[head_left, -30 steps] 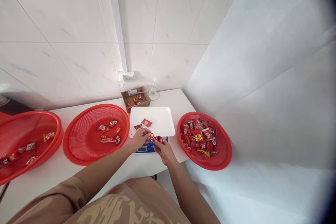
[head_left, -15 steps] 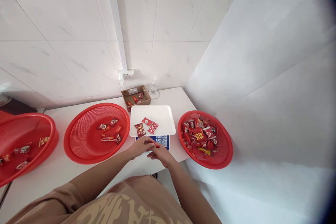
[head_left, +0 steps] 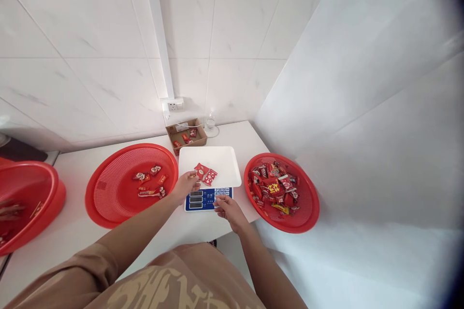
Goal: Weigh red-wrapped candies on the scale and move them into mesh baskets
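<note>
My left hand (head_left: 187, 186) is over the front left corner of a white scale tray (head_left: 226, 161). Its fingers are closed at a dark red candy packet (head_left: 193, 175), which they mostly cover. Beside the fingertips, a red packet (head_left: 201, 169) and a red packet with pale spots (head_left: 210, 176) lie on the tray. Above the scale's blue keypad panel (head_left: 206, 203) hovers my right hand (head_left: 229, 209), fingers slightly curled and apart, with nothing visible in them.
A red basket (head_left: 311, 203) heaped with wrapped candies stands at right. Another red basket (head_left: 97, 203) at left holds several candies. At far left is a third red basket (head_left: 54, 212) with a blurred, hand-like shape inside. Behind the scale sits a cardboard box (head_left: 197, 141) with candies.
My hands have parted: the left moved up and left onto the tray's corner, the right moved slightly right. The small red item between them no longer shows. The far-left basket shifted left.
</note>
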### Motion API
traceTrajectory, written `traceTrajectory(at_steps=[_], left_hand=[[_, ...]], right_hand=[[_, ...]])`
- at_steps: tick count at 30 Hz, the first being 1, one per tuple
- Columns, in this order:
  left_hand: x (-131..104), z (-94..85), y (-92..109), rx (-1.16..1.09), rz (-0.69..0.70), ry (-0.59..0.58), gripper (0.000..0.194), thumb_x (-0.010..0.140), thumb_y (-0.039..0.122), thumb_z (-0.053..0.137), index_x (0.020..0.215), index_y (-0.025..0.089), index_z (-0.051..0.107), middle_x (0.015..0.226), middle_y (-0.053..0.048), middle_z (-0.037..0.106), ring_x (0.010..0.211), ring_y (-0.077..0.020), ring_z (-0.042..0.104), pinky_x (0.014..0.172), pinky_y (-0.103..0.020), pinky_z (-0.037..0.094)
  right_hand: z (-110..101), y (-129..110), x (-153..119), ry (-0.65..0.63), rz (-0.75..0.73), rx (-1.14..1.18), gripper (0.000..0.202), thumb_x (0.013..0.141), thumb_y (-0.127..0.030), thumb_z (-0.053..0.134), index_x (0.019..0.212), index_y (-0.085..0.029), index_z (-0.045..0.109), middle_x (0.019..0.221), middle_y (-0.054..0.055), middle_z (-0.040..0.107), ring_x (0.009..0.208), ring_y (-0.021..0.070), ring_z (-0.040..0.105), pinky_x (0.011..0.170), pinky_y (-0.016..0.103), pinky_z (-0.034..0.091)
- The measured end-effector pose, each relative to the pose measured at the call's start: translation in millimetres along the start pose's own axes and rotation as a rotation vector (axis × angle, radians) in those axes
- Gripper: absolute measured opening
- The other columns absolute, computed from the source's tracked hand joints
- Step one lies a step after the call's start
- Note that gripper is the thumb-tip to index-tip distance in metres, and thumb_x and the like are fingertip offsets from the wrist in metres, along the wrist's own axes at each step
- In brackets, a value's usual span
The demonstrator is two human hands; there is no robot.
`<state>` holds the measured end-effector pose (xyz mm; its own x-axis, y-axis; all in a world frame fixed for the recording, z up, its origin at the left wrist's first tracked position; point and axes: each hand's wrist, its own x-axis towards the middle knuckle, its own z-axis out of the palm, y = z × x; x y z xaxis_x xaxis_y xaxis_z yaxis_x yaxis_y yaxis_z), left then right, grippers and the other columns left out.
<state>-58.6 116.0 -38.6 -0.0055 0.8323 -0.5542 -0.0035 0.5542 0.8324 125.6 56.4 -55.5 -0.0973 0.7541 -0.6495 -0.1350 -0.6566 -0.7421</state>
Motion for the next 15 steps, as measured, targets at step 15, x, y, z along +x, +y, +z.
traceTrajectory(at_steps=[15], left_hand=[[-74,-37.6,-58,0.248,-0.228,-0.257,0.030,0.064,0.038,0.067,0.084,0.018,0.058,0.077,-0.002,0.062,0.070,-0.0141,0.057,0.066,-0.027,0.043]], right_hand=[[-177,7,16,0.558,-0.191,-0.826,0.040,0.069,-0.030,0.055,0.105,-0.016,0.063,0.110,0.015,0.064,0.105,0.0295,0.058,0.089,0.040,0.041]])
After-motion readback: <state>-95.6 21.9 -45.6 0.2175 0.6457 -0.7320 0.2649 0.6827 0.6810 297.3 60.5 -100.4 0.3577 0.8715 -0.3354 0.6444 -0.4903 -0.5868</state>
